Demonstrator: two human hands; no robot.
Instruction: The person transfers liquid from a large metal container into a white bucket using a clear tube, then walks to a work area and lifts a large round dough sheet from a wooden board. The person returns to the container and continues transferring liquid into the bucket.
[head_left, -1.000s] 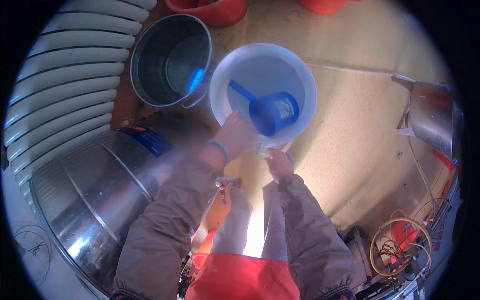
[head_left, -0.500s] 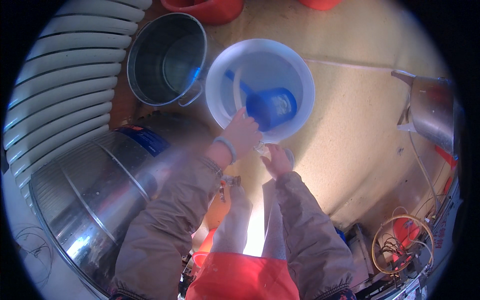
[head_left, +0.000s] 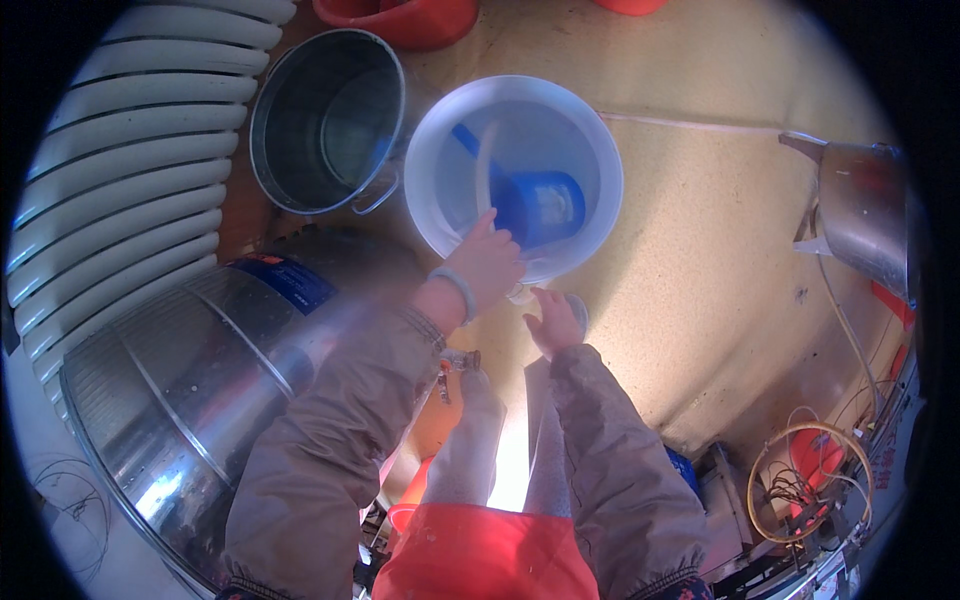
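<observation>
Ahead of me stands a round white tub (head_left: 612,190) that looks filled with water. In it a blue dipper (head_left: 553,207) lies tilted, its handle toward the far left. A pale hose (head_left: 484,170) curves over the dipper to my left hand (head_left: 482,268). That hand is closed on the hose at the tub's near rim, index finger stretched along it. Close by on the right, my right hand (head_left: 556,322) is curled below the rim. A clear piece (head_left: 520,293) shows between the hands, and a clear rounded edge shows beside the right one; their kind is not plain.
A metal pot (head_left: 357,130) with a wire handle stands left of the tub, before a white ribbed radiator (head_left: 130,150). A large shiny metal drum (head_left: 170,370) fills the left side. Red basins (head_left: 420,22) are at the back. A metal vessel (head_left: 862,210) and wires are at right.
The dipper and hose have shifted slightly within the tub, the dipper's handle end moving away and the hose's curve moving right. My hands stay almost in place. The view has moved a little.
</observation>
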